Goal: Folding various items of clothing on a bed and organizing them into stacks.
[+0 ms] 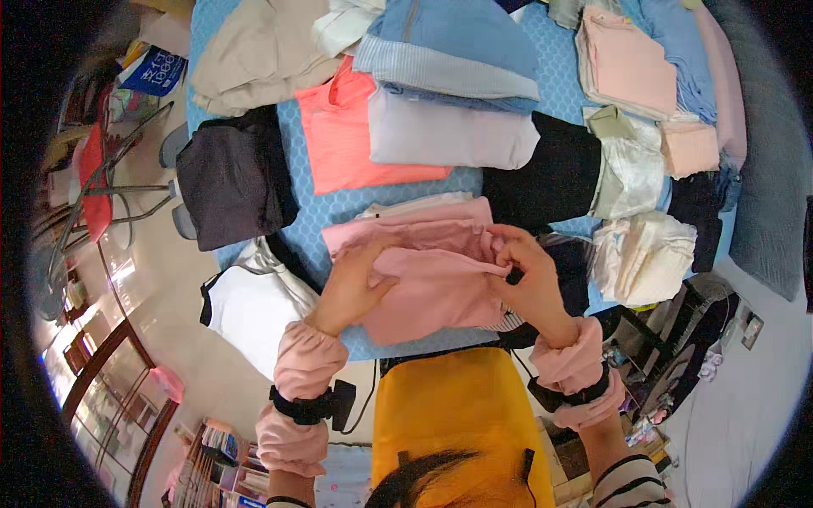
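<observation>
A pink garment [438,292] lies partly folded near the front edge of a bed or table with a blue patterned cover [327,149]. My left hand [359,279] is at its left side, thumb on the front layer and fingers over the rear layer. At the upper right, my right hand [530,279] pinches its bunched edge between thumb and fingers. Behind the garment, a white folded cloth [425,204] shows as a thin strip. Pink scrunchie-like cuffs and black straps circle both my forearms.
Around the pink garment lie a white top [254,311], dark grey folded clothing [232,178], a coral top [333,133], a lavender folded cloth [451,136], black clothing [546,171] and a cream stack [645,257]. Blue garments [463,44] are piled behind. A yellow chair-like surface [454,406] is close before me.
</observation>
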`<action>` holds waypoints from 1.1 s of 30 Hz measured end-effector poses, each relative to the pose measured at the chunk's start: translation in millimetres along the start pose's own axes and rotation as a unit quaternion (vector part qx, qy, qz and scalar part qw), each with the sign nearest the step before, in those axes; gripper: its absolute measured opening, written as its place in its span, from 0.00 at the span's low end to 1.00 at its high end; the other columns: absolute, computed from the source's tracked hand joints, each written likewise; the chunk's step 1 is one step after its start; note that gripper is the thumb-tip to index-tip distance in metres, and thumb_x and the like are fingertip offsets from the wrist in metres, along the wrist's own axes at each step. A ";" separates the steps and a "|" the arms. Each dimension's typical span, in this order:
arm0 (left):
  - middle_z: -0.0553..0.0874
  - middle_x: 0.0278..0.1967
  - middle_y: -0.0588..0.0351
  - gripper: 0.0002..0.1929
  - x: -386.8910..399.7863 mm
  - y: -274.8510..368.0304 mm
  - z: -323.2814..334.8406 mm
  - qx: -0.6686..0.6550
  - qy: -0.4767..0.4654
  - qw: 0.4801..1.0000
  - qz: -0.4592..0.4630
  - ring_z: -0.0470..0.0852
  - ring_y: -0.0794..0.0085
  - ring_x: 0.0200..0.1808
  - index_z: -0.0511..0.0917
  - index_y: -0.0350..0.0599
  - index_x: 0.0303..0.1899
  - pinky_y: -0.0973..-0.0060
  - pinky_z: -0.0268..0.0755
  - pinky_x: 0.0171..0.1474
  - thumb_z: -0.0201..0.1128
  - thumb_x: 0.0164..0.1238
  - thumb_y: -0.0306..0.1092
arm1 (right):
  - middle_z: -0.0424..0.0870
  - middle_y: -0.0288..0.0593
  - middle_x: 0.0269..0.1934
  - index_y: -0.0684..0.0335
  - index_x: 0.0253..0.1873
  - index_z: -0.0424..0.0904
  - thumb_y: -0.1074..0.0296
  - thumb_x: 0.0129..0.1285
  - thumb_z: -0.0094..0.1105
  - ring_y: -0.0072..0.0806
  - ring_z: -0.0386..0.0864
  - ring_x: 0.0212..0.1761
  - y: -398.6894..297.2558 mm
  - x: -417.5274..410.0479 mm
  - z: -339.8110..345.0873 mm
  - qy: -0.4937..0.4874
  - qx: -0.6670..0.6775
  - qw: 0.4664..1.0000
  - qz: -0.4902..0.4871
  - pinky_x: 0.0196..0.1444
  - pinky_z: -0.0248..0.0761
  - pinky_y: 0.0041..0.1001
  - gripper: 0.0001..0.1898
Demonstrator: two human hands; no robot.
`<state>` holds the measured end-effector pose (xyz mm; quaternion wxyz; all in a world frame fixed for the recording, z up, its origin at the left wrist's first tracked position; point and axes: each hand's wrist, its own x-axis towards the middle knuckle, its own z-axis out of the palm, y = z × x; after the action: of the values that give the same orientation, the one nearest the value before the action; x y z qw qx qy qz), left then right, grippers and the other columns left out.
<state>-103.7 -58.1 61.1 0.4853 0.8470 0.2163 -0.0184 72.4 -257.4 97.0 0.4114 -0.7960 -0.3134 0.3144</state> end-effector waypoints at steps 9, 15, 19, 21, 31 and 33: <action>0.80 0.37 0.54 0.15 -26.6 26.6 -1.9 -0.032 -0.092 0.994 0.053 0.76 0.59 0.46 0.76 0.43 0.39 0.66 0.63 0.52 0.63 0.44 0.26 | 0.72 0.48 0.55 0.65 0.33 0.74 0.80 0.43 0.63 0.38 0.78 0.44 11.5 -3.9 5.1 0.037 0.003 0.997 0.062 0.43 0.72 0.28 0.11; 0.81 0.37 0.54 0.14 -21.4 46.1 5.7 -0.032 -0.123 0.992 -0.008 0.78 0.60 0.42 0.77 0.45 0.39 0.67 0.66 0.48 0.64 0.46 0.29 | 0.71 0.48 0.55 0.64 0.35 0.74 0.80 0.44 0.63 0.40 0.77 0.50 5.5 -4.2 -0.5 -0.004 -0.047 0.998 0.033 0.49 0.72 0.29 0.12; 0.80 0.35 0.55 0.12 -26.6 36.4 11.0 -0.024 -0.102 0.994 0.028 0.78 0.58 0.37 0.77 0.46 0.39 0.66 0.67 0.44 0.63 0.50 0.31 | 0.72 0.47 0.55 0.64 0.35 0.74 0.79 0.44 0.62 0.43 0.76 0.51 -1.7 -5.1 -2.4 -0.007 -0.088 0.996 -0.005 0.51 0.71 0.30 0.11; 0.79 0.35 0.55 0.12 -23.7 36.4 10.8 0.038 -0.068 0.997 0.004 0.77 0.58 0.38 0.76 0.46 0.39 0.65 0.67 0.43 0.63 0.51 0.31 | 0.73 0.47 0.54 0.64 0.35 0.74 0.79 0.45 0.62 0.44 0.76 0.50 -0.7 -5.3 -2.0 -0.003 -0.098 0.995 -0.004 0.51 0.71 0.30 0.11; 0.76 0.36 0.52 0.12 39.7 17.8 18.3 0.195 0.044 0.977 0.070 0.74 0.56 0.42 0.74 0.44 0.39 0.65 0.65 0.46 0.61 0.51 0.32 | 0.76 0.48 0.47 0.63 0.43 0.74 0.76 0.47 0.64 0.40 0.78 0.45 27.2 15.9 23.1 0.091 -0.041 0.993 0.063 0.44 0.72 0.29 0.16; 0.76 0.36 0.53 0.13 46.3 25.0 20.7 0.202 0.020 0.976 0.073 0.74 0.59 0.43 0.73 0.45 0.38 0.65 0.63 0.48 0.62 0.49 0.31 | 0.78 0.48 0.45 0.61 0.50 0.72 0.74 0.48 0.66 0.38 0.79 0.43 39.7 16.4 23.6 0.118 -0.032 0.989 0.088 0.44 0.72 0.28 0.22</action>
<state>-48.4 -70.0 59.4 0.3000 0.9412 0.1551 -0.0092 74.0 -252.7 48.2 0.3903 -0.8650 -0.2012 0.2429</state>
